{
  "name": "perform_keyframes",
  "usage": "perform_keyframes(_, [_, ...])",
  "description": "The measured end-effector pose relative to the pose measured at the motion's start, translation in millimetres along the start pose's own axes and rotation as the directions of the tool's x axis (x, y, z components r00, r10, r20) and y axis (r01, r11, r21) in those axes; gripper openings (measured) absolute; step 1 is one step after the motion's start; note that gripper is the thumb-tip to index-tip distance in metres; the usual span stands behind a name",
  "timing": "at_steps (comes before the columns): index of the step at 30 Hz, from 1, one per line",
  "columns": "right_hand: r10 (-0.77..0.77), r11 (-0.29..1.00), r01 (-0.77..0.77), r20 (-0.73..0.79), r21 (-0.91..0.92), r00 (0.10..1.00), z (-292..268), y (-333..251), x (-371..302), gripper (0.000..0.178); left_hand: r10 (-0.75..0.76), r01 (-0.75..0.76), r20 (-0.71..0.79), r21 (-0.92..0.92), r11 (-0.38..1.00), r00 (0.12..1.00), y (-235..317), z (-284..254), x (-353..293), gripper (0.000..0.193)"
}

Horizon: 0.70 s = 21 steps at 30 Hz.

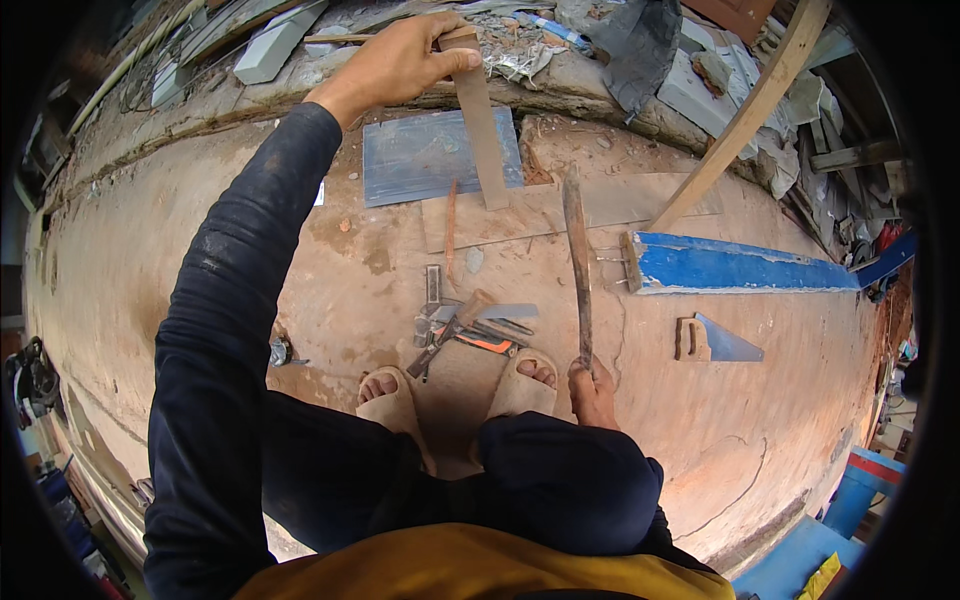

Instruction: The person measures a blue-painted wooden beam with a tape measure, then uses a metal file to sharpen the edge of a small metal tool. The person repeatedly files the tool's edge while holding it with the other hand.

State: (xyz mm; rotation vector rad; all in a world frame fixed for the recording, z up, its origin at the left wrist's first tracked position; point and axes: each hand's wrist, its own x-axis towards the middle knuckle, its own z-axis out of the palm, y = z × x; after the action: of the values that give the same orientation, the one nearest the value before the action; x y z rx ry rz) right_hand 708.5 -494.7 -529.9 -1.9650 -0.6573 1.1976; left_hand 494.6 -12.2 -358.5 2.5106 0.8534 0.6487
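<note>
My left hand reaches far forward, its fingers and thumb closed on the top end of a flat wooden strip. The strip stands on end, slightly tilted, and its lower end meets a thin flat board on the ground. Down by my right knee, my right hand is wrapped round the lower end of a machete with a long, worn brown blade. Its blade points away from me, to the right of the strip and apart from it. The machete's grip is mostly hidden in my fist.
A hammer lies among several hand tools between my feet. To the right are a handsaw and a blue-painted beam with nails at one end. A grey-blue panel lies ahead, before rubble; a wooden pole leans at right.
</note>
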Motion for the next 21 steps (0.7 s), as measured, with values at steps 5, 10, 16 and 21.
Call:
perform_keyframes(5, [-0.137, 0.990, 0.137, 0.022, -0.038, 0.990, 50, -75, 47, 0.056, -0.037, 0.028, 0.108, 0.084, 0.996, 0.993, 35, 0, -19, 0.069])
perform_keyframes(10, [-0.386, 0.919, 0.379, 0.042, 0.110, 0.922, 50, -123, 76, 0.061, -0.004, 0.005, -0.007, 0.124, 0.992, 1.000, 65, 0, -44, 0.056])
perform_keyframes(16, [-0.442, 0.897, 0.441, 0.054, 0.023, 0.895, 64, -142, 88, 0.064, 0.014, -0.014, 0.019, 0.038, 0.999, 1.000, 85, 6, -58, 0.041])
perform_keyframes(21, [-0.330, 0.934, 0.344, 0.138, -0.095, 0.934, 62, -146, 90, 0.060, 0.039, -0.037, -0.023, 0.058, 0.998, 0.999, 88, 10, -58, 0.044])
